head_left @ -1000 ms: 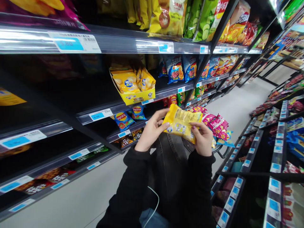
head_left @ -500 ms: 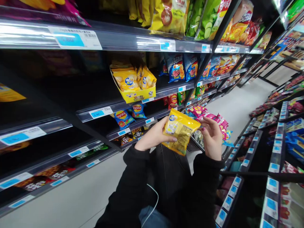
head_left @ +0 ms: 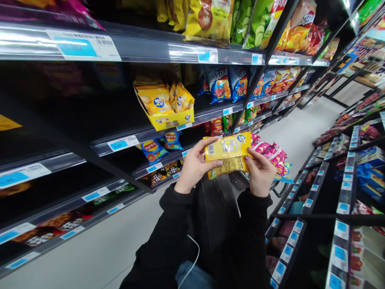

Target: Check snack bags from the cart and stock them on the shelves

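Between my two hands is a yellow snack bag [head_left: 230, 150], its printed back with a barcode facing me. My left hand [head_left: 195, 164] pinches its left end, thumb on the near face. At the other end my right hand [head_left: 260, 170] grips the right edge with thumb and fingers. Just beyond the bag, pink snack bags [head_left: 273, 154] lie in a dark basket [head_left: 240, 182], partly hidden by the bag and my right hand. A yellow display box [head_left: 173, 120] of similar small yellow bags stands on the shelf to the left.
Black shelving [head_left: 144, 134] with blue-and-white price tags runs along the left. Blue chip bags [head_left: 220, 84] stand beside the display box, and smaller blue bags [head_left: 153, 150] lie one shelf below. More racks [head_left: 345, 180] line the right side of the aisle floor [head_left: 313, 124]. A white cable [head_left: 197, 251] hangs over my lap.
The yellow bag has been turned so its barcode side and back seam face me. My right hand has moved from near its corner to a grip on its right edge.
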Tool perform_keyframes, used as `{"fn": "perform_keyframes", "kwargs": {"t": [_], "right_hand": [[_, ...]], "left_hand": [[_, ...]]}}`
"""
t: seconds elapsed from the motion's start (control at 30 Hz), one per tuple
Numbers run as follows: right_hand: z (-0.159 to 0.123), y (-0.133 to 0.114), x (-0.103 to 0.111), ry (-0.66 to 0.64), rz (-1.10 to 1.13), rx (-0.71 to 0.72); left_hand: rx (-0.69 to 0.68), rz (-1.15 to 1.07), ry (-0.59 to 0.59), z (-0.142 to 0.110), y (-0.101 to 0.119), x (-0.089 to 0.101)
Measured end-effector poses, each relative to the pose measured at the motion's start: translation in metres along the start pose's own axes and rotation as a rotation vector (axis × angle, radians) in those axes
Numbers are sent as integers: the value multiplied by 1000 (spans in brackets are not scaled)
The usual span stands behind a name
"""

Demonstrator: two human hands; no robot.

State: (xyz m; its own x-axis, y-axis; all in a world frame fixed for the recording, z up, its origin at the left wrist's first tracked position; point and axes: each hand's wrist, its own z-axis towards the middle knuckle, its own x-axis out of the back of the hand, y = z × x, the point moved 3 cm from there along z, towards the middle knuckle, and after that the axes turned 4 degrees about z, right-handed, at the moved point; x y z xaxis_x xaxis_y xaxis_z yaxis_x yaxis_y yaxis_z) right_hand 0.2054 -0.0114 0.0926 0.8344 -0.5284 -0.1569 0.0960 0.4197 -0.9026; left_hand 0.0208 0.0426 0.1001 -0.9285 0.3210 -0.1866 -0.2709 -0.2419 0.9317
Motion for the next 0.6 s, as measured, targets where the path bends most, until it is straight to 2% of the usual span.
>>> {"fn": "perform_keyframes", "kwargs": {"t": [0.13, 0.27, 0.4, 0.6], "right_hand": [[0, -6, 2, 7, -66, 125], [0, -15, 3, 26, -163, 281], [1, -17, 3, -67, -160, 325], [2, -18, 3, -106, -287, 361]], "left_hand": [[-28, 97, 19, -3, 0, -2], [-221, 295, 112, -4, 5, -1], [-376, 433, 173, -6, 12, -1], [-385, 552, 196, -8, 17, 0]]}}
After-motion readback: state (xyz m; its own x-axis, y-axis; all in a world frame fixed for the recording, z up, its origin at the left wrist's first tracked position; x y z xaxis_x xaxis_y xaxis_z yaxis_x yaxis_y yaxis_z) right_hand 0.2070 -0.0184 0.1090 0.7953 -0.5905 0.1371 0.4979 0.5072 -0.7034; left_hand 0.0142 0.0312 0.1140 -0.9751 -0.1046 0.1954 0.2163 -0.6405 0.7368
